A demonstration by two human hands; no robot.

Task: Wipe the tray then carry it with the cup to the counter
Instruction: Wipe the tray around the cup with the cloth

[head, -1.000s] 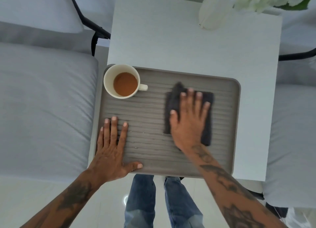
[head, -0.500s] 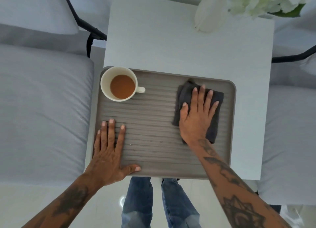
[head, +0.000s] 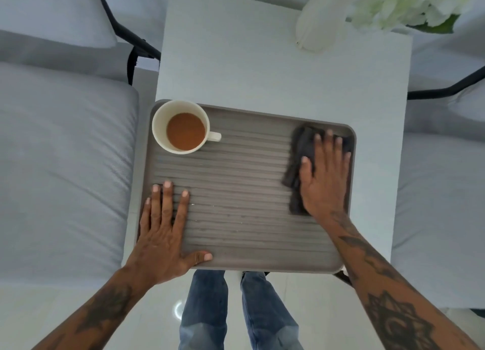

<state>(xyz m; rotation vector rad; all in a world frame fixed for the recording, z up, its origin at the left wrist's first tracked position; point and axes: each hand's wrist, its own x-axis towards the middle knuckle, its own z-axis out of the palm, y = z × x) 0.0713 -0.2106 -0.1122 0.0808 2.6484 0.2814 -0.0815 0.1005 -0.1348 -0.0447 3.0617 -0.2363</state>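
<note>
Tray [head: 236,205], lying on the white tabletop [head: 262,69] with the cup [head: 181,126] in its far-left corner, has been wiped rightward: the right hand [head: 324,177], flat on the dark cloth [head: 301,150], has reached the far-right corner while the left hand [head: 164,231] stays spread on the near-left, so wiping looks well along.

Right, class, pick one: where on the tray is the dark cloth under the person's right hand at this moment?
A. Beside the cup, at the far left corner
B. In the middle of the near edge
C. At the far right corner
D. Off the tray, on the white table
C: the right hand presses the dark cloth flat into the far right corner of the tray, well away from the cup.
</note>
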